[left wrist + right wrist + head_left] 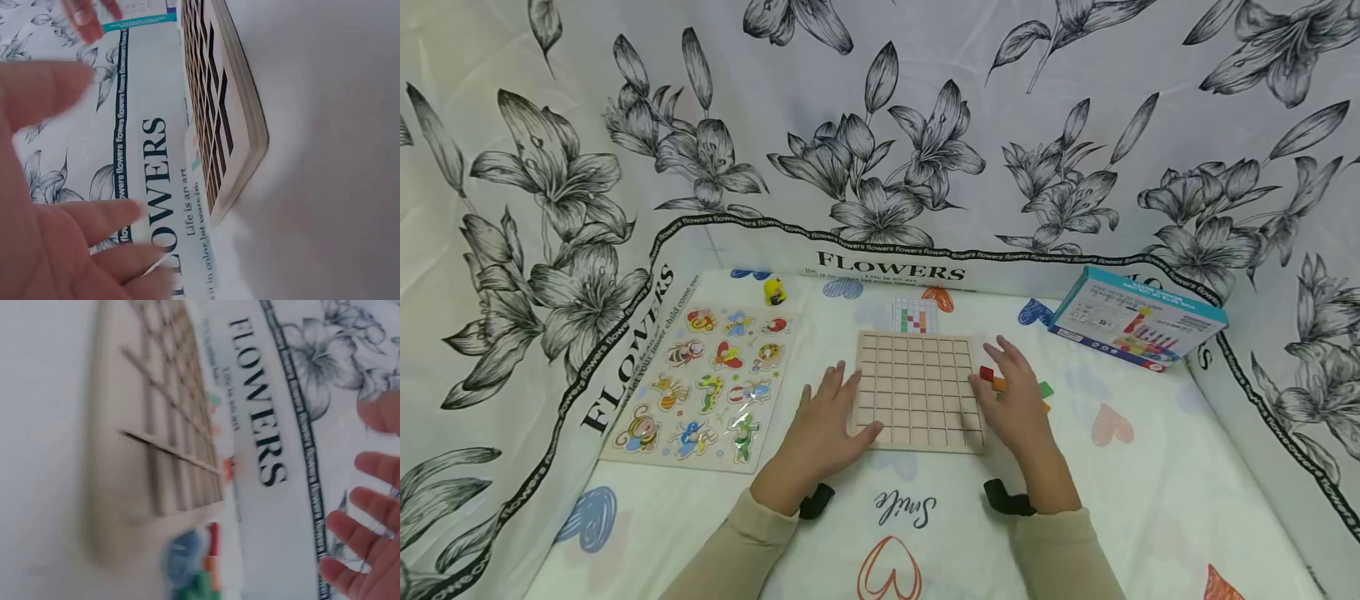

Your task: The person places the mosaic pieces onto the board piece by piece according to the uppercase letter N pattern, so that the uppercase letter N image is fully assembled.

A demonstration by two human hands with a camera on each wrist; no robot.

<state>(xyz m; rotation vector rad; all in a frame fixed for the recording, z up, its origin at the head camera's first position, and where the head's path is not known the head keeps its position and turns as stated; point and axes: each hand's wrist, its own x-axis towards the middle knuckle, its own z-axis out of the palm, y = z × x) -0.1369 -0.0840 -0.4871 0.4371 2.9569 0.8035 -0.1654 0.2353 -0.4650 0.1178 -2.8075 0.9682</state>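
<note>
Flanking the wooden grid board (917,392) in the head view, the left hand (826,421) and the right hand (1017,404) extend over a white printed cloth (1150,483). The grid board lies flat at the centre, between the hands. The left hand is spread at the board's left edge, its thumb over the near left corner; the fingers are extended and grip nothing. The right hand is at the right edge, its fingers likewise extended and gripping nothing. Contact between either hand and the board cannot be determined. A red block (987,373) and an orange block (999,384) lie just right of the board, partly masked by the right hand; a green block (1046,389) shows to the right of that hand. A pattern card (915,316) lies just beyond the board's far edge. An insect puzzle (655,457) occupies the left side, with a yellow toy (774,292) near its far right corner. A printed box (1138,321) stands tilted at the far right. In the left wrist view, the left hand shows separated fingers and a blurred thumb, all unloaded; the grid board appears nearly edge-on, its slots visible, with the right hand's fingertips farther off. In the right wrist view, the right hand's fingers are fanned apart and unloaded; the board is blurred, and a blue block (183,556) lies by its corner, beside red, orange and green ones.
</note>
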